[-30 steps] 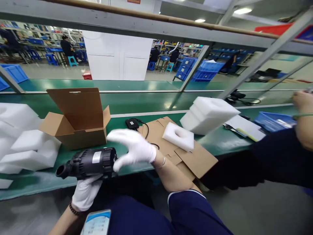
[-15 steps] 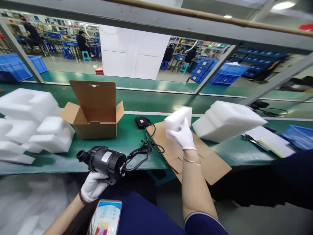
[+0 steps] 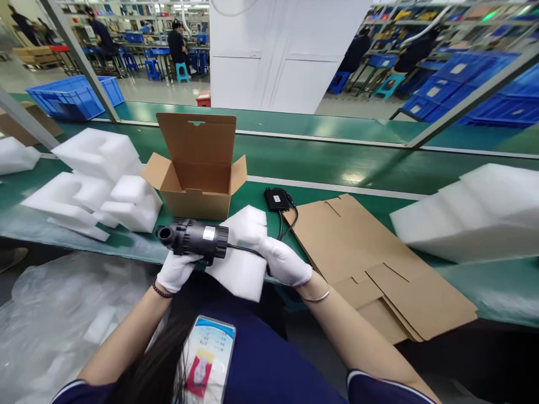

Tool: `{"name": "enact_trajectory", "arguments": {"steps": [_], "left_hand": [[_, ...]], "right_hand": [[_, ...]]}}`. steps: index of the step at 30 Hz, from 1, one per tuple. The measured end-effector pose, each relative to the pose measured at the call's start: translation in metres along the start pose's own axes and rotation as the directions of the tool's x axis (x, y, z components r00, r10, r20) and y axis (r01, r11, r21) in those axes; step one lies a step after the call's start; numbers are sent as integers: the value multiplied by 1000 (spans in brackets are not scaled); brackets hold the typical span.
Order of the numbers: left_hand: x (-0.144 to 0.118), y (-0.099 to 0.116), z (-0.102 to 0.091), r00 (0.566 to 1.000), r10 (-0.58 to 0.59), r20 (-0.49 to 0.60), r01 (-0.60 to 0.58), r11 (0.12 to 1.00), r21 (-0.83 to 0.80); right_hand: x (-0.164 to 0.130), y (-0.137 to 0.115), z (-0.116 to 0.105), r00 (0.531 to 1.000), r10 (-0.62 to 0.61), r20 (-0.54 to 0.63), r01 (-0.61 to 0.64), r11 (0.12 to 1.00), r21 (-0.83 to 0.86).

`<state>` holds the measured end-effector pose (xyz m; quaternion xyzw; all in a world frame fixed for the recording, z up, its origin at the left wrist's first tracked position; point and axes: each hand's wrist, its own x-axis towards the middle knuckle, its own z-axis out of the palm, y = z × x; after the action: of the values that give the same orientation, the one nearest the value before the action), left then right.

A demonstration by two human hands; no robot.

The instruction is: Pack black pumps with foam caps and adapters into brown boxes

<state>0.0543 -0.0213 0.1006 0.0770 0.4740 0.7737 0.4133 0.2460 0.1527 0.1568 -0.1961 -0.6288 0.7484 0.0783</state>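
White-gloved left hand [image 3: 177, 270]: lower centre-left of the frame, fingers curled up and closed around the underside of the black pump [image 3: 194, 239], held level with its nozzle toward the left.
White-gloved right hand [image 3: 281, 261]: just right of centre, closed on the white foam block [image 3: 241, 259], thumb on top, fingers partly hidden behind the foam.
Foam and pump: foam block pressed against the pump's right end, at centre frame just below the table edge; exact fit hidden by the foam.
Cable: black cord [image 3: 283, 222] running from the pump's right end, over the foam, up to a small black adapter [image 3: 276, 198] lying on the belt.
Surface: green conveyor table [image 3: 337, 165]; open cardboard box [image 3: 197, 168] with its lid upright, above the pump; loose foam pieces [image 3: 96, 182] at the left; flat cardboard sheets [image 3: 370, 264] at the right; stacked foam [image 3: 475, 213] at the far right.
Room: factory floor, blue crates [image 3: 71, 95] at upper left, seated people at benches along the top, white partition [image 3: 278, 50] at top centre.
Lower edge: phone [image 3: 208, 359] on a dark blue lap.
Change from half a second ago: foam block brought down from above the cardboard sheets to the pump; pump raised toward centre; both hands now close together.
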Motion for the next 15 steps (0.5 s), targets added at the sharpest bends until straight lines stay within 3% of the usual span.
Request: {"name": "enact_trajectory", "arguments": {"steps": [2, 6, 8, 10, 11, 13, 14, 15], "left_hand": [[13, -9, -13, 998, 33, -47, -29, 996, 79], [23, -28, -33, 999, 31, -34, -21, 963, 270], [22, -29, -37, 999, 45, -15, -35, 912, 409], [20, -24, -38, 998, 53, 25, -58, 845, 531], [19, -20, -37, 998, 44, 50, -65, 818, 571], [20, -12, -34, 996, 16, 90, -68, 791, 608], [20, -10, -31, 995, 14, 98, -71, 787, 613], [21, -8, -27, 994, 15, 106, -78, 783, 617]], "right_hand": [[12, 10, 1, 992, 108, 64, -118, 979, 168], [24, 30, -4, 980, 163, 112, -181, 968, 171], [22, 30, -11, 982, 158, 106, -164, 986, 44], [18, 22, -17, 990, 131, 60, -114, 966, -234], [17, 15, -19, 996, 93, -8, -88, 911, -404], [16, -2, -16, 980, -115, -164, -34, 709, -705], [17, -10, -11, 947, -263, -184, 5, 584, -811], [20, -17, -4, 905, -404, -132, 75, 458, -886]]}}
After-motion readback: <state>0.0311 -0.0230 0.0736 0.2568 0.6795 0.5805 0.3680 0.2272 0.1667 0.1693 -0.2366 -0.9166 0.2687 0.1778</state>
